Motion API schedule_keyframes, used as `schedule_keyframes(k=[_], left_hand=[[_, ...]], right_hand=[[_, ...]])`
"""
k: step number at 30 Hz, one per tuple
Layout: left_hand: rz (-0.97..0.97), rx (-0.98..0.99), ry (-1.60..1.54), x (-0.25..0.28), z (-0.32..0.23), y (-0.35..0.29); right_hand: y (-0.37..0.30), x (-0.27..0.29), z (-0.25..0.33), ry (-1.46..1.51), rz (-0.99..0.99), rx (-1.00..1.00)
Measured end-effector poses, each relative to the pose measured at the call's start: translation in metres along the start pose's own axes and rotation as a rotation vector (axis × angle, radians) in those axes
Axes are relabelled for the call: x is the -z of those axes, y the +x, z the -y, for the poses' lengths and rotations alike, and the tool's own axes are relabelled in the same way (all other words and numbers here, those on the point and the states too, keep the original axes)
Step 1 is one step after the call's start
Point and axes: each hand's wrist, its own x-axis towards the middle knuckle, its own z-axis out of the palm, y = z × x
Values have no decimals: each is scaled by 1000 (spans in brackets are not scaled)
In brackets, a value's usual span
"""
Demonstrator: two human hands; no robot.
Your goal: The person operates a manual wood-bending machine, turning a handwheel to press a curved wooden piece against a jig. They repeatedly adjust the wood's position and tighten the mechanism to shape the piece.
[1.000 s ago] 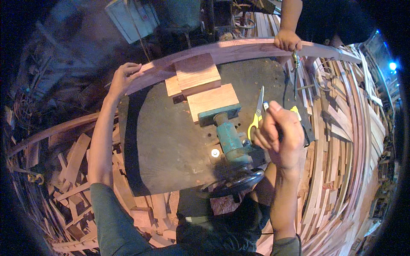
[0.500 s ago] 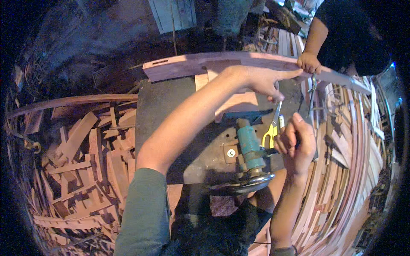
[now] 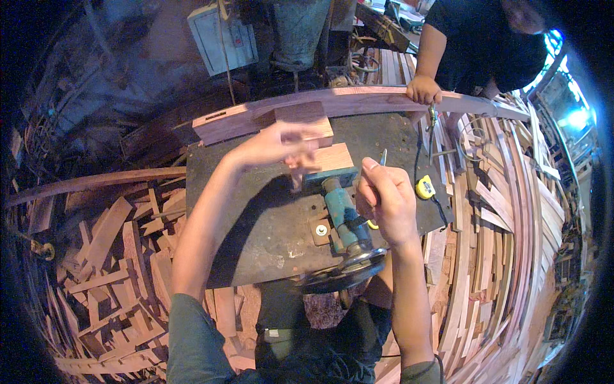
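My left hand (image 3: 284, 150), blurred by motion, hovers with fingers stretched apart over the wooden blocks. One pale block (image 3: 334, 157) is at the jaws of a teal bench vise (image 3: 345, 214) with a round metal handwheel (image 3: 366, 261). Behind it, another block (image 3: 304, 116) meets a long wooden beam (image 3: 256, 114) along the table's far side. My right hand (image 3: 388, 201) is closed right of the vise, thumb against fingers; what it holds, if anything, is hidden. Scissors (image 3: 384, 157) lie partly behind it, the blade tip and some yellow handle showing.
A co-worker's hand (image 3: 424, 89) rests on the beam at the far right. A yellow tape measure (image 3: 425, 187) lies on the dark table (image 3: 256, 256), by a black cord. Wood offcuts (image 3: 115, 256) are heaped at left; long strips (image 3: 473, 256) lie at right.
My left hand has swung left from pointing toward the beam's right part to above the blocks. My right hand, still closed, appears a little closer to the vise. The view has shifted right.
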Motion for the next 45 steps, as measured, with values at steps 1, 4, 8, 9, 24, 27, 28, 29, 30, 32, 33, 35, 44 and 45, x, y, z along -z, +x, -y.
schedule_keyframes(k=[1,4,8,9,24,27,28,29,30,32,33,35,44,45], left_hand=[[106,42,120,-1,3,-7],[-377,-42,443,19,34,-22],[-969,-218,920,67,81,-39],[-1081,-166,959,76,93,-44],[-745,135,80,27,100,-18],[-646,86,215,28,92,-23],[-668,72,251,28,98,-24],[-689,58,287,30,105,-25],[-686,41,349,34,112,-25],[-735,52,350,27,109,-26],[-761,58,351,24,108,-26],[-750,66,364,17,96,-21],[-755,-26,363,21,106,-26],[-755,-36,336,23,106,-26]], right_hand=[[0,0,0,-7,-6,7],[1,-5,3,-41,-9,31],[1,-5,1,-6,6,21],[2,-5,0,3,9,19],[1,-4,3,-49,-1,25],[1,-3,3,-49,-12,16],[0,-3,3,-46,-16,7],[1,-5,3,-40,-12,10],[1,-6,4,-34,-9,14],[2,-5,3,-28,-9,20],[2,-6,3,-25,-7,22],[3,-7,3,-21,-13,24],[0,-12,2,25,-59,30],[-1,-13,1,4,-68,28]])
